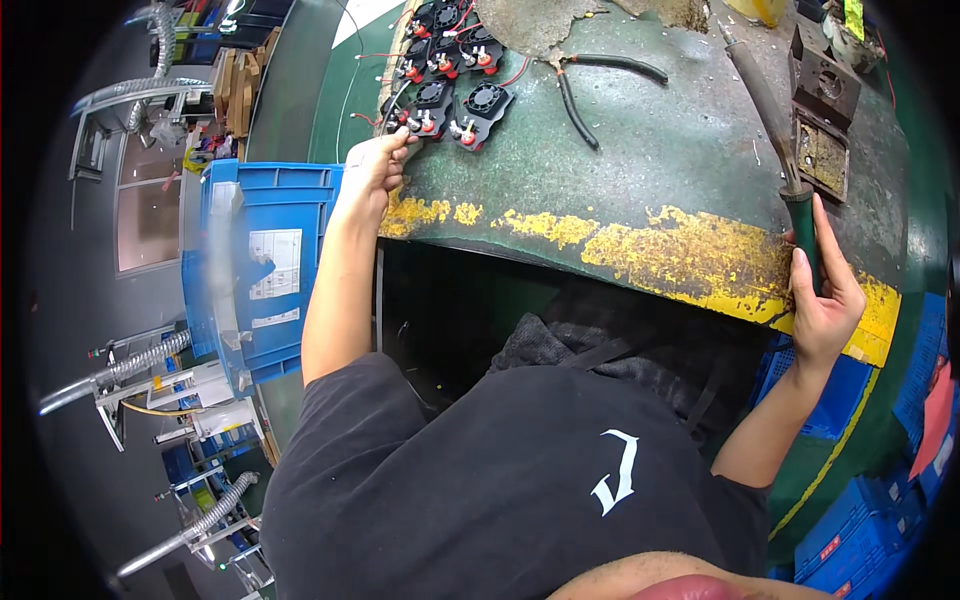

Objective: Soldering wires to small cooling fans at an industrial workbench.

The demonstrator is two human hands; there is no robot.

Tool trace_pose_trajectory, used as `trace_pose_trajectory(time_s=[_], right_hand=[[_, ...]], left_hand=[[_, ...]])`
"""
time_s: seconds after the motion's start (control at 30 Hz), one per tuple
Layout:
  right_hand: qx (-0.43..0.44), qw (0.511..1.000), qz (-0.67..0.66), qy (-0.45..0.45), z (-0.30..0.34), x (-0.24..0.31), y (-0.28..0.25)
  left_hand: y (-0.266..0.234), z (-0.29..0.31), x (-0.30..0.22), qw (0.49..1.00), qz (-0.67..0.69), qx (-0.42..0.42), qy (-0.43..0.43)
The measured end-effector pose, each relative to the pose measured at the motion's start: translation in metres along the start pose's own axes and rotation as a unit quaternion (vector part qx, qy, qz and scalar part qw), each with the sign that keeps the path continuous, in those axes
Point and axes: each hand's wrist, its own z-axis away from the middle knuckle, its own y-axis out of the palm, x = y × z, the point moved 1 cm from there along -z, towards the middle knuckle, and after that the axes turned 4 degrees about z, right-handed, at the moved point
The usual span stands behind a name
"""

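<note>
My left hand (376, 165) is closed, its thumb and fingers pinched at the near corner of a black fan module (430, 101) with red and black terminals. Exactly where the fingertips grip is partly hidden. Beside it sits another fan module (484, 106). Several more stand behind, with thin red wires running off to the left. At the table's right side my right hand (826, 290) is wrapped round the green handle of a soldering iron (801, 225). Its long metal shaft points away and to the left, past a metal stand (824, 85) and a small sponge tray (824, 158).
Pliers with black handles (575, 100) lie spread on the worn green table (660, 170), whose front edge is chipped yellow. Behind them are flat, crusted pieces (530, 25). A blue crate (290, 190) stands left of the table, and blue bins (860, 535) at lower right.
</note>
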Motion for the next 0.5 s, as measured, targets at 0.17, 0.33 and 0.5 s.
trace_pose_trajectory(time_s=[0.17,0.33,0.5], right_hand=[[-0.007,1.0,0.005,-0.019,-0.001,-0.001,0.001],[0.007,1.0,0.003,0.004,0.0,0.0,-0.001],[0.0,1.0,0.003,0.003,0.001,0.0,0.0]], left_hand=[[-0.001,-0.002,-0.002,0.998,0.033,-0.05,-0.009],[0.007,0.007,-0.004,0.999,0.036,-0.004,-0.033],[0.009,0.001,-0.006,0.998,0.031,0.01,-0.047]])
